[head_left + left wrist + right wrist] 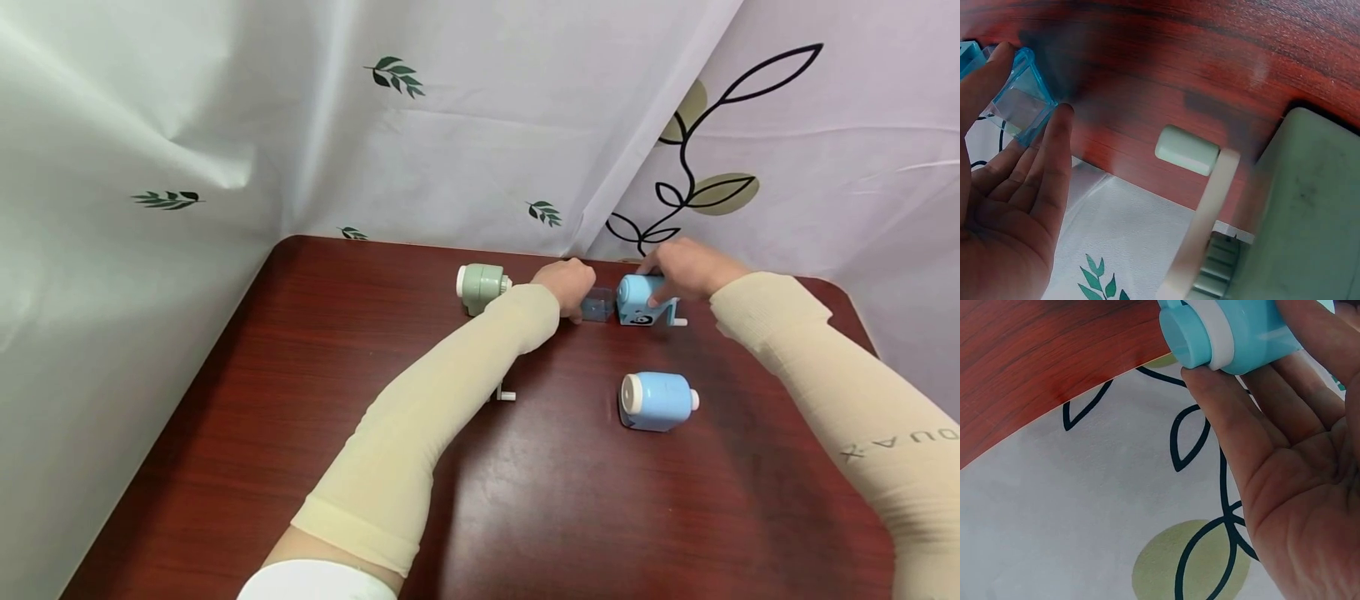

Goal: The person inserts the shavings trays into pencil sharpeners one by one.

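Note:
At the table's back edge, my right hand [686, 268] grips a turquoise crank pencil sharpener [636, 292] with thumb and fingers. Its crank points to the right. In the right wrist view, the fingers lie along the turquoise body [1260, 331], beside a white ring. My left hand [566, 286] pinches a clear blue shavings drawer [598, 305] just left of that sharpener. The left wrist view shows thumb and fingertips on either side of the drawer [1025, 103]. Whether it is fully out of the sharpener, I cannot tell.
A green sharpener [480, 286] stands left of my left hand; its crank [1204, 212] shows close by in the left wrist view. Nearer on the right sits a blue sharpener [660, 402]. A white crank handle [507, 397] pokes out from behind my left sleeve. Curtains [465, 150] border the table.

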The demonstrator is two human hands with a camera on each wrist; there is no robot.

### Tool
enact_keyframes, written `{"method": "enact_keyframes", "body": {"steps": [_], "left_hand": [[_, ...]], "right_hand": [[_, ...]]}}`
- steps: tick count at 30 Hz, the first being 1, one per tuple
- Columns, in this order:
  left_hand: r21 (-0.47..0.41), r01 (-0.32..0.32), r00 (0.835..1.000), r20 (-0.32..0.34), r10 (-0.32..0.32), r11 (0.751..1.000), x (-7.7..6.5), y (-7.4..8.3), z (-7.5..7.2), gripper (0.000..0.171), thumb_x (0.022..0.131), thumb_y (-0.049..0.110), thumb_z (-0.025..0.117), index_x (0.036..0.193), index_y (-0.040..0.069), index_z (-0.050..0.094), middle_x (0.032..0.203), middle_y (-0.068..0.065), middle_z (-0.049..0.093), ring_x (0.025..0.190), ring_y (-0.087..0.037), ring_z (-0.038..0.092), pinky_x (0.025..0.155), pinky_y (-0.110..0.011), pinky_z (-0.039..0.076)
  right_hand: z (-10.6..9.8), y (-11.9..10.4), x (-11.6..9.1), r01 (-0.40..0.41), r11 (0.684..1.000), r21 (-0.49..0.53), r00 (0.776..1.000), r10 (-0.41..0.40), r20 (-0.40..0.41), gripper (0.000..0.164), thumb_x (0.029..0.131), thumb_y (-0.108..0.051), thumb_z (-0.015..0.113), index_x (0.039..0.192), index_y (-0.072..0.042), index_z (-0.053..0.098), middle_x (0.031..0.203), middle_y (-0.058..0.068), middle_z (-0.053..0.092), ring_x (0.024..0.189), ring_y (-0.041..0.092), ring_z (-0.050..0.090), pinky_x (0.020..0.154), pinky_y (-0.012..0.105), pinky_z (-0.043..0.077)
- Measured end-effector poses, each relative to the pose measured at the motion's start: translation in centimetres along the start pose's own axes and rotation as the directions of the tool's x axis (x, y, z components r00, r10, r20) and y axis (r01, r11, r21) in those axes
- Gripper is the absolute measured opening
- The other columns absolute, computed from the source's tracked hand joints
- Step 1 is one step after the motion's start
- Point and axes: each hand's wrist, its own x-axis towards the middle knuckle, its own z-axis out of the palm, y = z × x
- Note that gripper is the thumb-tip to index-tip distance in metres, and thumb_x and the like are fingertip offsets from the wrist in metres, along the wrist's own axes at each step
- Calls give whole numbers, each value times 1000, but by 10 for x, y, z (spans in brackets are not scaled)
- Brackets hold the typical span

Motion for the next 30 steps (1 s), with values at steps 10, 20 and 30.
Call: {"method": "enact_keyframes", "body": {"steps": [10,20,30], "left_hand": [[10,-11,1000,-29,11,1000,-3,6,-1,25,84,32,83,98,15,71,91,3,67,85,-13,65,75,-31,55],[10,-17,999,-35,18,1000,-2,11,0,28,83,37,83,94,15,69,89,3,64,84,-13,65,77,-31,54],[14,-2,999,-50,3,1000,-1,15,3,30,84,38,83,98,16,69,93,4,65,89,-13,66,79,-31,55]], "right_hand": [[1,1,2,-15,1000,11,1000,15,7,46,75,-8,88,114,8,70,106,25,71,95,35,68,82,49,56],[0,1,3,-3,1000,4,1000,3,-2,45,75,-7,88,113,8,70,104,24,71,92,34,68,80,48,56],[0,2,1,-6,1000,6,1000,6,7,45,76,-10,88,114,7,70,106,24,71,94,34,68,81,49,56]]}}
